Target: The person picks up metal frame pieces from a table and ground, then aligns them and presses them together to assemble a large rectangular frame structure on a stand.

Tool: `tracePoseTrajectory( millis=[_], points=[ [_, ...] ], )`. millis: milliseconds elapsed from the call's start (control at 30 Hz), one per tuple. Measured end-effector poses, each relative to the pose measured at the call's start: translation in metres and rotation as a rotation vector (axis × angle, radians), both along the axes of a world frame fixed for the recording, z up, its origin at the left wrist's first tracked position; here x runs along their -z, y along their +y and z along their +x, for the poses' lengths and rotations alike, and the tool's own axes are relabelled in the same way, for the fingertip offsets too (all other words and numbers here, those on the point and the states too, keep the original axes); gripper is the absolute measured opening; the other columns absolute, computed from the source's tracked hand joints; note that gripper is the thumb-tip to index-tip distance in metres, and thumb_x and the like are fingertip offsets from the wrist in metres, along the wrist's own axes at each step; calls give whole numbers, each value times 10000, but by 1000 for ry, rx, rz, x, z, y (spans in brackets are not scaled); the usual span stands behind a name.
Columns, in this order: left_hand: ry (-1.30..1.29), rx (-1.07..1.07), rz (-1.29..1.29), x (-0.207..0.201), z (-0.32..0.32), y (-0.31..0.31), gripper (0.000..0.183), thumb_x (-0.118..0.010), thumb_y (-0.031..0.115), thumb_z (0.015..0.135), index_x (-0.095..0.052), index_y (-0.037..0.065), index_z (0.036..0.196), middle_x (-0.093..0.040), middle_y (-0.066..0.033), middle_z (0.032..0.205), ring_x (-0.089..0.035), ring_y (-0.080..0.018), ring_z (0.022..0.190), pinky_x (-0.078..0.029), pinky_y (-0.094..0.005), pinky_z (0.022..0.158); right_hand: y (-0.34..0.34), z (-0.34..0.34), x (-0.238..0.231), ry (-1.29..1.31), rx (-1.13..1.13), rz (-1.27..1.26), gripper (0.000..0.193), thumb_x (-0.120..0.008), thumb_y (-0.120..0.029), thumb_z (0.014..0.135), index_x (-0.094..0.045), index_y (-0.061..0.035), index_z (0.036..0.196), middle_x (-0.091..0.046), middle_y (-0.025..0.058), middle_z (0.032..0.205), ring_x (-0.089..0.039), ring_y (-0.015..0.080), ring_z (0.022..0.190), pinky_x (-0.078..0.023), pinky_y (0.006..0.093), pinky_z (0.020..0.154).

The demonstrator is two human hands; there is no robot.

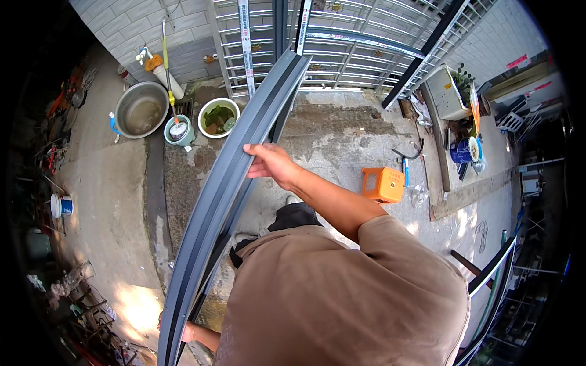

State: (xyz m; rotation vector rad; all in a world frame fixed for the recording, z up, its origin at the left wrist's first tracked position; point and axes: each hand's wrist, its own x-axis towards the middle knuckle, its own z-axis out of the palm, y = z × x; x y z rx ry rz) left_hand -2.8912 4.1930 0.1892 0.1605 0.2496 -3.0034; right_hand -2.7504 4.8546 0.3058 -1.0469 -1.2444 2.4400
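A long grey metal frame (227, 165) runs up the view from the lower left to the top middle. It looks like a door or window frame, and a dark groove follows its length. My right hand (271, 165) is closed on its right edge near the upper part, thumb on the face and fingers curled beneath. Low down, my left hand (190, 332) wraps round the same frame. Fingertips show past its far side, while most of that hand is hidden behind the metal.
Barred metal grilles (342, 64) stand against the far wall. A metal basin (142, 110), a green bucket (179, 135) and a white tub (205, 127) of greenish water sit far left. An orange stool (383, 185), a blue bucket (462, 151) and a planter (444, 97) are to the right.
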Motion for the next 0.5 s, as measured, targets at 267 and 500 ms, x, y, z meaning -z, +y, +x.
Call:
tracePoseTrajectory(
  millis=[267,500],
  points=[
    [-52,349,176,27,-83,130,224,-583,125,996,-685,-13,1139,-699,-129,1156,-585,-314,1180,-361,-572,1138,119,117,-11,-14,277,49,518,-709,-417,967,-621,33,1207,-730,140,1079,-746,207,930,-631,337,869],
    [-48,474,-168,15,-95,299,223,-601,155,1000,-688,-2,1131,-706,-141,1159,-585,-324,1214,-379,-557,1144,205,185,-22,-21,422,74,495,-711,-430,948,-657,15,1157,-722,107,1024,-719,181,893,-622,330,836]
  ],
)
